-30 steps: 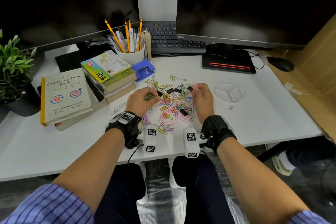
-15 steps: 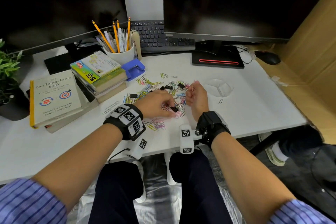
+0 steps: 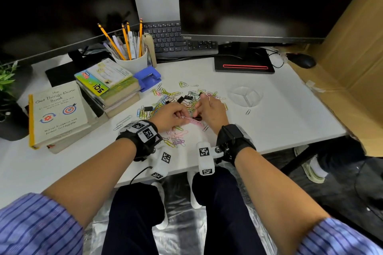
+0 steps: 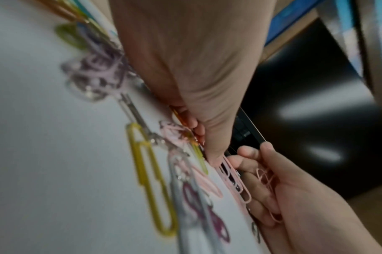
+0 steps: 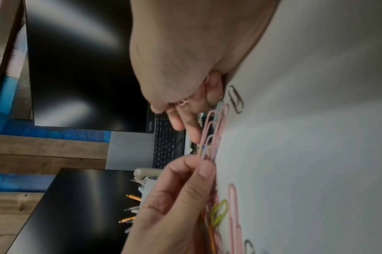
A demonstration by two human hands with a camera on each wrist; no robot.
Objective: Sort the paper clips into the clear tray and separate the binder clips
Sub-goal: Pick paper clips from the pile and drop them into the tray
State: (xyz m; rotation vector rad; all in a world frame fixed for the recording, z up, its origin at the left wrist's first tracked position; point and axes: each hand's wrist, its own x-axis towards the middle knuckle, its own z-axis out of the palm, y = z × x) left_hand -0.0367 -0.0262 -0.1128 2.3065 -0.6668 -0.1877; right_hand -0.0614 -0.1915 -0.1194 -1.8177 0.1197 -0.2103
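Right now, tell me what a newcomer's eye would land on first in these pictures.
First, the colourful heap of paper clips strewn mid-desk with black binder clips mixed in. Over its near edge the left hand pinches a large pink paper clip, while the right hand holds small pink clips. To the right sits the clear tray, apparently empty, one silver clip lying on the desk just in front of it.
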